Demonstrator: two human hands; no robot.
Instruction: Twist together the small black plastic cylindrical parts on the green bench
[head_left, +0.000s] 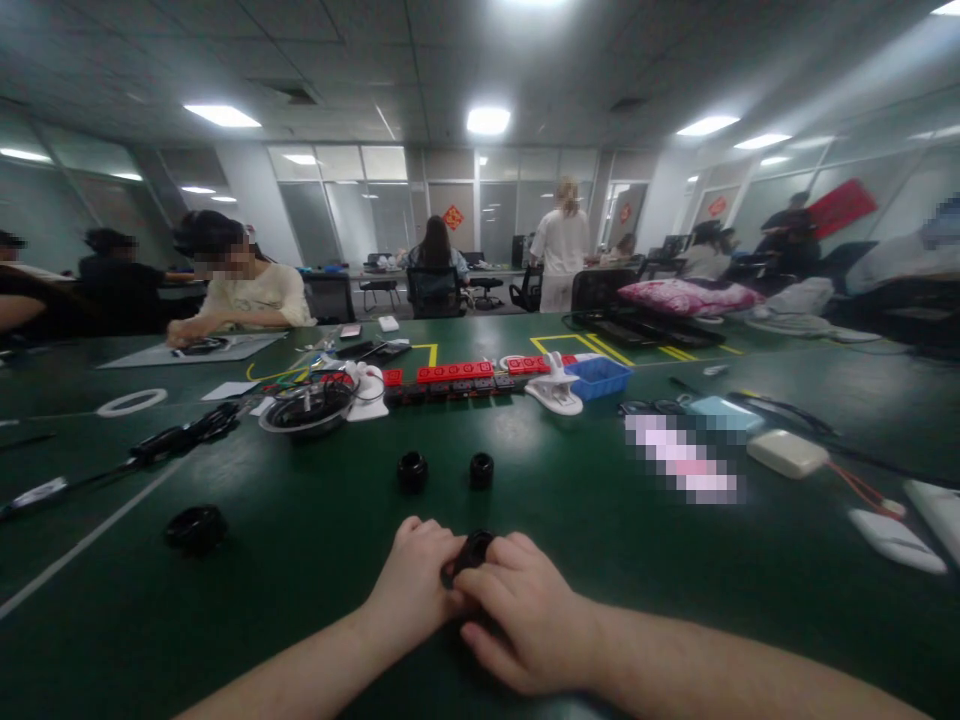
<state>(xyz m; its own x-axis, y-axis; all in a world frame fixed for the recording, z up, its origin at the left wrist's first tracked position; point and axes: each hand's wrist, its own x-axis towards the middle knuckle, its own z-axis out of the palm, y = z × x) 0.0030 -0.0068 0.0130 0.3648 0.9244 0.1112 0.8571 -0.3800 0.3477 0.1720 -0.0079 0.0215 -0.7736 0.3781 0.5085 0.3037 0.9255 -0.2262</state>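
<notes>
Close to the table's near edge, my left hand [418, 572] and my right hand [529, 612] meet around a round, hollow black piece [475, 549]. Fingers of both hands are closed on it from either side, and they cover its lower part. Just beyond my hands stand two small black ring-shaped pieces, one on the left [412, 471] and one on the right [481, 470]. A larger black round piece [196, 529] lies on the green tabletop [315, 640] to the left.
Farther back are a round dish with wires [304, 412], white clips [556, 388], red and black strips [457, 374] and a blue bin [600, 377]. A beige box [787, 453] and a white mouse-shaped object [896, 541] lie right. A person [247, 280] works across the table.
</notes>
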